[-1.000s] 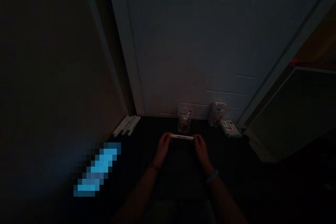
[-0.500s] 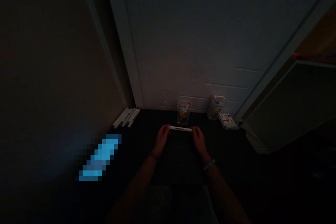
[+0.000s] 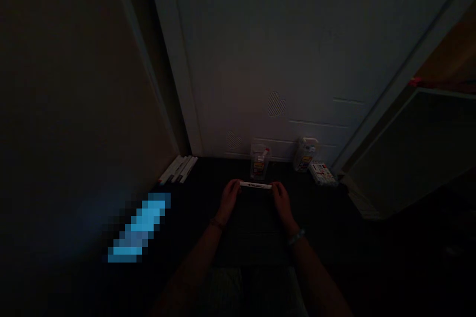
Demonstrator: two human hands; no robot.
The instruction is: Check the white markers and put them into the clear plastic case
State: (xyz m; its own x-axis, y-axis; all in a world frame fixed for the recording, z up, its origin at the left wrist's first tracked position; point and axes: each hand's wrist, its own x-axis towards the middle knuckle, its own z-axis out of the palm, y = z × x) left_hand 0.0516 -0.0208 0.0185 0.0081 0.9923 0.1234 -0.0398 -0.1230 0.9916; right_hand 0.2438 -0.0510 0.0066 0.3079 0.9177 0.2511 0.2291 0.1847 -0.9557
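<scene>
Between my two hands a white marker [image 3: 256, 185] lies level, with dark print along its barrel. My left hand [image 3: 231, 194] is closed on its left end, and my right hand [image 3: 280, 197] pinches the right end. Just beyond the marker stands a clear plastic case [image 3: 259, 162] with a dark and yellow label; a red-tipped marker [image 3: 265, 153] shows in it. The dim light hides the finer detail of my fingers.
Several white markers [image 3: 178, 168] lie at the dark table's [image 3: 245, 237] back left. Another clear case [image 3: 306, 154] stands at the back right, beside a pack of markers [image 3: 323, 173]. A pixelated bright blue patch [image 3: 143, 228] is at left. A pale panel with hearts [image 3: 276, 104] rises behind.
The whole view has shifted slightly, so things sit a little lower. My hands keep the same hold on the marker.
</scene>
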